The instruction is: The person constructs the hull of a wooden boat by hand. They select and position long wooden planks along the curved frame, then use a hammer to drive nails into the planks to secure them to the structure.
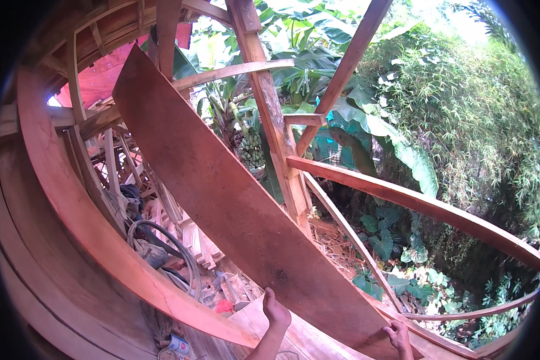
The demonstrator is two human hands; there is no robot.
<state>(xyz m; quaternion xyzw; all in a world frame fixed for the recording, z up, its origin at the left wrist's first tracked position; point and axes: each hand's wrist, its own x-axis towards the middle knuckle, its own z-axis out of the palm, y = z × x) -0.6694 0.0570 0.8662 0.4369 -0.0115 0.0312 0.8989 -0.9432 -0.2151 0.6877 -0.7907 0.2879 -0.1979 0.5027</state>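
Note:
A long, dark brown wooden plank runs diagonally from the upper left down to the lower right, leaning against an upright wooden post. My left hand grips the plank's lower edge near the bottom centre. My right hand presses on the plank's lower right end, fingers on its face. Both forearms enter from the bottom edge.
A curved wooden frame sweeps along the left. A horizontal rail crosses the right side. Coiled hose, wood scraps and a small can lie below. Banana plants and dense bushes stand beyond.

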